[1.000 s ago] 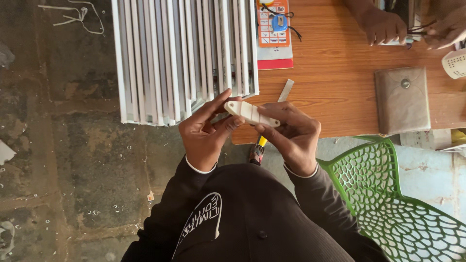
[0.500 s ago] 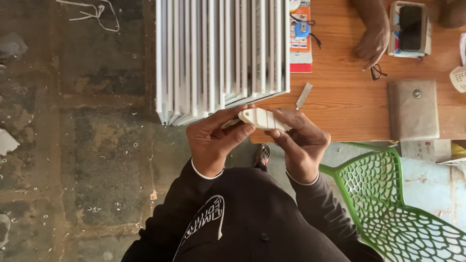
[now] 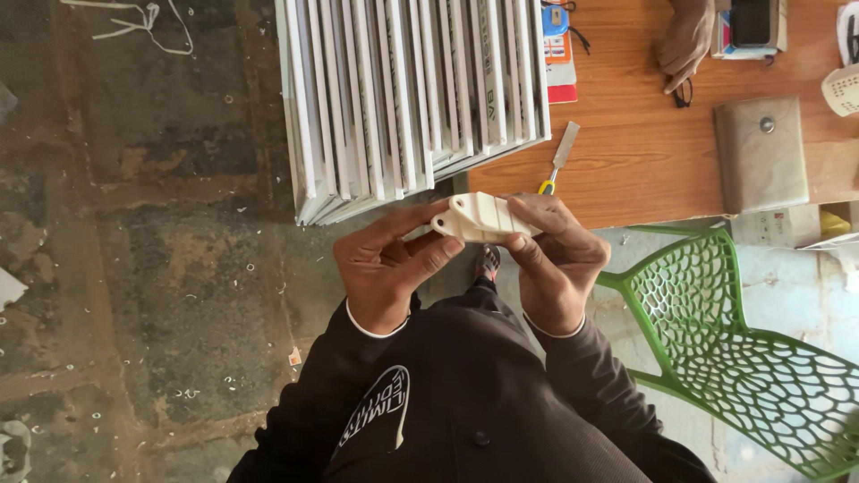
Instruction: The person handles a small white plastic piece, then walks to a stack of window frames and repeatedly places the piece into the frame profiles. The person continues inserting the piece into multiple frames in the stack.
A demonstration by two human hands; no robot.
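Note:
Both my hands hold a small white plastic part (image 3: 481, 217), flat and ribbed with a hole at its left end, just in front of my chest. My left hand (image 3: 386, 259) pinches its left end between thumb and fingers. My right hand (image 3: 557, 255) grips its right end from above and below. Behind the part lies a stack of white framed panels (image 3: 407, 94) set on edge, overhanging a wooden table (image 3: 644, 170).
A screwdriver with a yellow and blue handle (image 3: 558, 156) lies on the table near my right hand. A grey flat box (image 3: 761, 152) sits further right. Another person's hand (image 3: 684, 40) rests at the table's far side. A green lattice chair (image 3: 734, 340) stands at my right.
The view has shifted so the panels and table sit further right. My hands have turned the white part slightly; both still hold it.

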